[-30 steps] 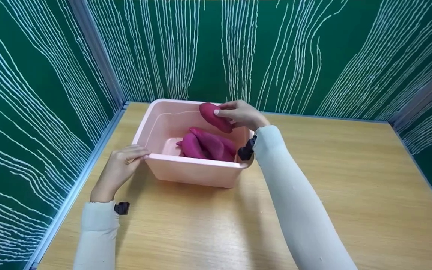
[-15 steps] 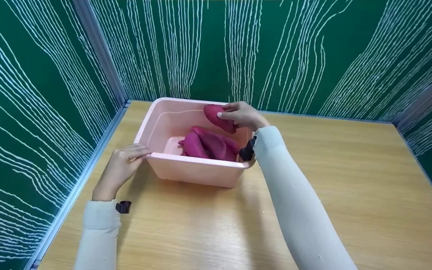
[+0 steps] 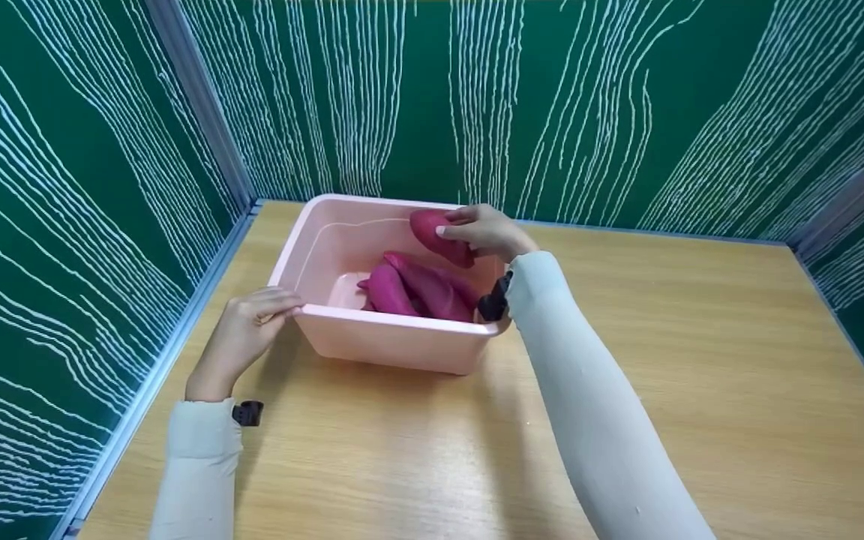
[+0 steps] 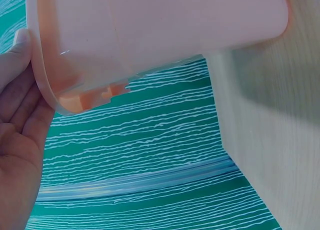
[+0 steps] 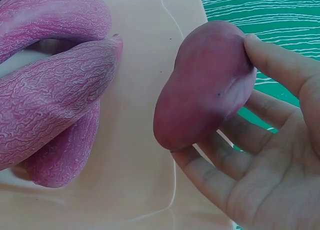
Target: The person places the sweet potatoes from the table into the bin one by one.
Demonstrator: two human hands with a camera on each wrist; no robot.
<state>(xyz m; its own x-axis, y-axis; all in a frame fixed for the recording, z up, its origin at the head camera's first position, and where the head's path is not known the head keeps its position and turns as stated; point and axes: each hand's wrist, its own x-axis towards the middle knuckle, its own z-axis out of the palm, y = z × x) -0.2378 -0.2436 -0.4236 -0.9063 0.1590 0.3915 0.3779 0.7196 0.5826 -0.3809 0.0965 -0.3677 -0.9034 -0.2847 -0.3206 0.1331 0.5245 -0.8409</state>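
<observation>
A pink plastic basin [image 3: 387,345] stands on the wooden table. My left hand [image 3: 248,330] grips its near left corner, fingers on the rim; the left wrist view shows the thumb on one side of that rim [image 4: 37,65]. Over the basin's far right part, my right hand [image 3: 488,229] holds a smooth, dark red, kidney-shaped sweet potato [image 5: 205,85] between thumb and fingertips. Below it, several long pink-purple sweet potatoes [image 3: 428,289] with pale wrinkled skin [image 5: 55,100] lie heaped at the basin's right. The front wall hides part of the heap.
Green walls [image 3: 417,112] with wavy white lines rise behind the table and on both sides. A grey metal post [image 3: 203,105] stands in the back left corner. The wooden tabletop [image 3: 687,360] stretches to the right of the basin.
My right hand and the sweet potato it holds have shifted very slightly right and down. My left hand keeps its hold on the basin's rim. The head view has moved a little.
</observation>
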